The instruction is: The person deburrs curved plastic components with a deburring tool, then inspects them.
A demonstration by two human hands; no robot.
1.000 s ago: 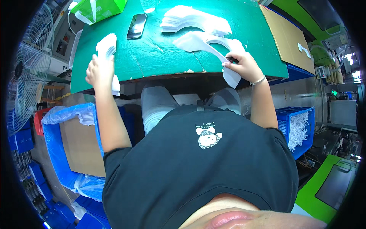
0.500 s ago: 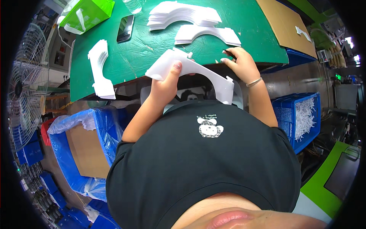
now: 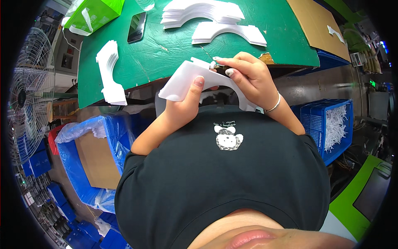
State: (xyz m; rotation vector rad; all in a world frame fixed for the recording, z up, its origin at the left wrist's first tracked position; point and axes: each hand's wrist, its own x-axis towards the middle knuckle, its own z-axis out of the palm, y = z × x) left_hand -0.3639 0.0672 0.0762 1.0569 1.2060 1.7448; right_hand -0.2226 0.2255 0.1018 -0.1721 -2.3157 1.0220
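My left hand [image 3: 186,97] grips a white arched sheet piece [image 3: 180,81] in front of the table's near edge, thumb on its face and fingers behind. My right hand [image 3: 253,76] is closed in a pinch at the small tab [image 3: 212,65] on the piece's upper edge. A small thin dark tool shows partly under its fingers; its kind is hidden. The far end of the piece passes below my right wrist. Beyond my hands, a thick stack of similar white arched pieces [image 3: 203,11] and a smaller stack [image 3: 228,34] lie on the green table [image 3: 145,62].
Another white stack [image 3: 108,72] lies on the table's left side. Near it are a phone [image 3: 137,27] and a green bag [image 3: 93,16]. A blue bin lined with plastic [image 3: 112,137] stands at left, a blue crate of white scraps [image 3: 309,124] at right. Cardboard [image 3: 319,31] covers the far right.
My right hand has moved left and slightly down, from beside the white piece to its tab. The left hand still holds the piece, now shifted slightly lower.
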